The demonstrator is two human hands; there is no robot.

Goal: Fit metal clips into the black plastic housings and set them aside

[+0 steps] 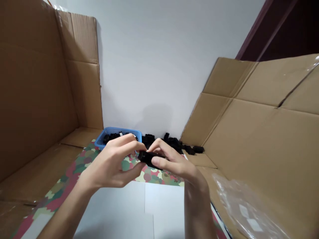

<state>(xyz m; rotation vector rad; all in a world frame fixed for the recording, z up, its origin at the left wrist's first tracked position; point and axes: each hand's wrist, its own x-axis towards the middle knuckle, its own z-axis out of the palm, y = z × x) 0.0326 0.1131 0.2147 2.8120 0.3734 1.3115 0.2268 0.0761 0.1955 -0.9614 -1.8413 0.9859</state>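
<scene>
Left hand (109, 162): clamped on a black plastic part (148, 158)
Right hand (176, 164): clamped on its other end
Room: I have a blue bin (98, 141) just ahead

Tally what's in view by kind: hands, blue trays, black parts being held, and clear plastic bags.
Hands: 2 (left hand, right hand)
Blue tray: 1
Held black part: 1
Clear plastic bag: 1
Total: 5
Loose black parts overlap too much to count, so they are left out.
</scene>
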